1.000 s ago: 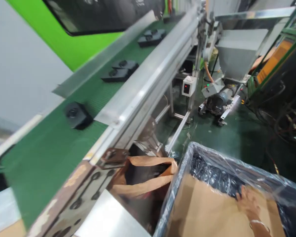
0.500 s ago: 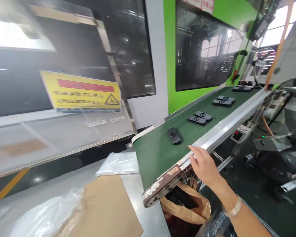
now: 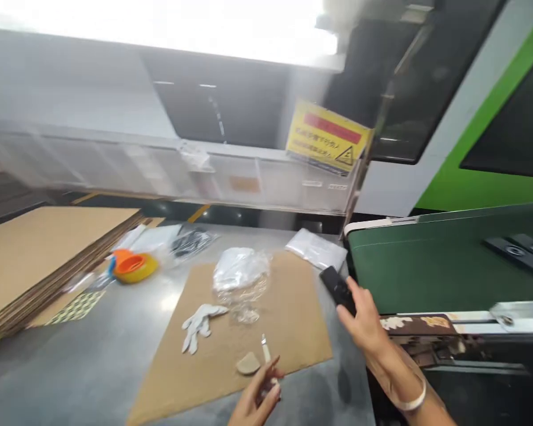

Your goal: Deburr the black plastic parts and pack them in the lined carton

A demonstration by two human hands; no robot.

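Observation:
My right hand is closed on a flat black plastic part with a round detail, holding it over the metal table beside the conveyor's end. At the bottom centre, my left hand has curled fingers, and something small and pale shows between thumb and fingers. A slim white knife-like tool reaches to its fingertips; whether the hand grips it is unclear. Next to that tool sits a beige rounded piece on the cardboard sheet. A white glove lies farther left.
Two more black parts lie on the green conveyor belt at right. Clear plastic bags rest on the cardboard. Tape rolls and stacked cardboard are at left. A yellow warning sign hangs on the clear guard.
The view has swung left toward the table. My right hand has left the conveyor's edge region and now holds a black plastic part. My left hand has come into view.

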